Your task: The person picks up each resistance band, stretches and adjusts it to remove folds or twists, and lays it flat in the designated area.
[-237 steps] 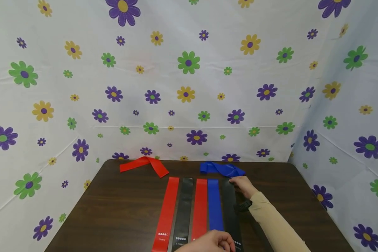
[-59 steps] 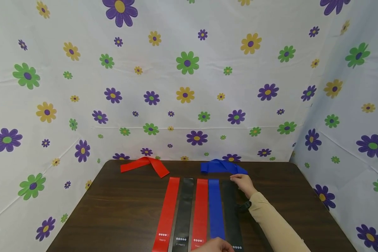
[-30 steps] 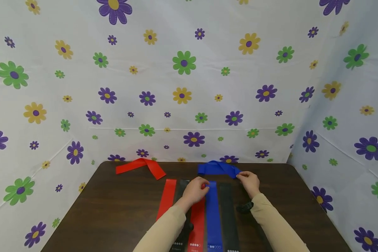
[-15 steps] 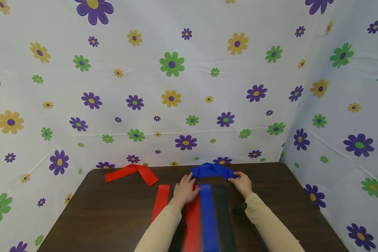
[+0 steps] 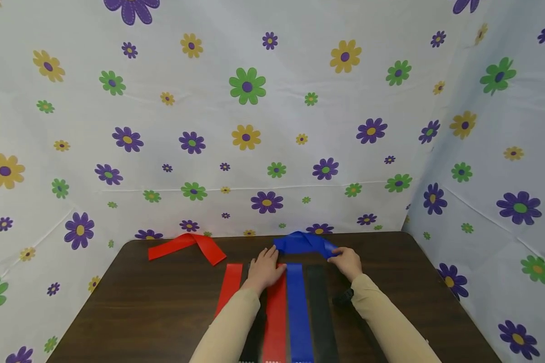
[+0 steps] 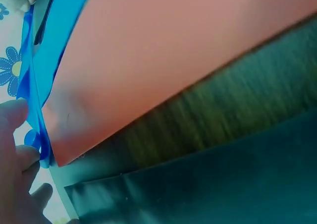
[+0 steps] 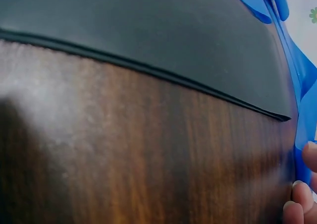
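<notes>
A twisted blue resistance band point(image 5: 302, 243) lies at the back of the table. Its right end is pinched between the thumb and fingers of my right hand point(image 5: 348, 263). My left hand point(image 5: 262, 271) reaches over the flat bands, fingers spread, with fingertips right at the left end of the twisted band. In the left wrist view, the thumb and fingertips are beside the blue band point(image 6: 30, 75). Below the hands lie flat bands side by side: a red one point(image 5: 229, 285), a black one mostly under my left arm, another red one point(image 5: 275, 312), a blue one point(image 5: 300, 312) and a black one point(image 5: 322, 317).
A folded red band point(image 5: 188, 244) lies at the back left of the dark wooden table point(image 5: 154, 302). A flower-print cloth point(image 5: 218, 111) hangs behind the table and along both sides. My right wrist wears a dark strap point(image 5: 342, 297).
My right hand has gone from the rightmost black band to the twisted blue band's right end. My left hand has moved from the front up to its left end, fingers spreading. The view has shifted right.
</notes>
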Demonstrator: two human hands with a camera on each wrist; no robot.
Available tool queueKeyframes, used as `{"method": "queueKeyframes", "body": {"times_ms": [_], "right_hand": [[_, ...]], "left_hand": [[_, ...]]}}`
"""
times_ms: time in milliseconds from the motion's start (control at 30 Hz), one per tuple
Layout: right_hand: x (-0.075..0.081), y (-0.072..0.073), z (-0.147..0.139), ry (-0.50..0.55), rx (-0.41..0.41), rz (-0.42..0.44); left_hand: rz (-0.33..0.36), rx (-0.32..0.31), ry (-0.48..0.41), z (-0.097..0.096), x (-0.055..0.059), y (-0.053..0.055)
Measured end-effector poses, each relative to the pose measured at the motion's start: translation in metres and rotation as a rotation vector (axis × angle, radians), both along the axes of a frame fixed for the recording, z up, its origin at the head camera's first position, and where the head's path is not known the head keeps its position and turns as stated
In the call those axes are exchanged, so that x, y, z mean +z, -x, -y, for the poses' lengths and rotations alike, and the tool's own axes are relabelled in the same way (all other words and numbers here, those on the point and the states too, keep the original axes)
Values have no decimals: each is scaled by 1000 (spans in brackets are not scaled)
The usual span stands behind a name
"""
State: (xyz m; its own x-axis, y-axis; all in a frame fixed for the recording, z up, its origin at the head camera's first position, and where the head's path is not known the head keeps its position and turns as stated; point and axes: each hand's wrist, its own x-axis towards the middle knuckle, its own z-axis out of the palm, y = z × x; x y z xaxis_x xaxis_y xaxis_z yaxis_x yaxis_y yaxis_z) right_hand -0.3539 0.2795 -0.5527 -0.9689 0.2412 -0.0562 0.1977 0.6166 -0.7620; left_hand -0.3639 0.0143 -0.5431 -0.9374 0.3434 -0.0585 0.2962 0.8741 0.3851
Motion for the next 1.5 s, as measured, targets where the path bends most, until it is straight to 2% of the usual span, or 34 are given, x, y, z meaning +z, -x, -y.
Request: {"method": "queueKeyframes", "body": {"times_ms": [67, 133, 267, 333, 500, 633, 733, 900, 1067, 1167, 1267, 1400, 1500], "right_hand": [[0, -1, 0, -20, -2, 1], [1, -2, 0, -37, -10, 0], [1, -5, -1, -52, -50, -18], [1, -5, -1, -34, -74, -36], [0, -4, -1, 63, -106, -124], [5, -5, 1, 180, -93, -165], [12, -8, 2, 293, -91, -155], [24, -19, 2, 448, -80, -140], [28, -38, 2, 542, -49, -91], [25, -52, 4, 592, -38, -54], [20, -69, 6, 634, -24, -11], [12, -88, 10, 656, -3, 41], [6, -99, 11, 646, 11, 82]], "left_hand": [[1, -1, -61, 0, 2, 1], [12, -5, -175, 0, 4, 3], [98, 21, -555, 0, 12, 6], [166, 69, -744, 0, 16, 8], [347, 189, -1164, 6, 25, 7], [425, 212, -1461, 14, 32, 5], [454, 210, -1592, 22, 37, 0], [476, 196, -1685, 40, 45, -15], [475, 196, -1700, 62, 45, -37], [484, 195, -1643, 77, 41, -56], [527, 201, -1561, 92, 35, -79], [615, 231, -1480, 111, 27, -110], [703, 294, -1437, 123, 21, -131]]}}
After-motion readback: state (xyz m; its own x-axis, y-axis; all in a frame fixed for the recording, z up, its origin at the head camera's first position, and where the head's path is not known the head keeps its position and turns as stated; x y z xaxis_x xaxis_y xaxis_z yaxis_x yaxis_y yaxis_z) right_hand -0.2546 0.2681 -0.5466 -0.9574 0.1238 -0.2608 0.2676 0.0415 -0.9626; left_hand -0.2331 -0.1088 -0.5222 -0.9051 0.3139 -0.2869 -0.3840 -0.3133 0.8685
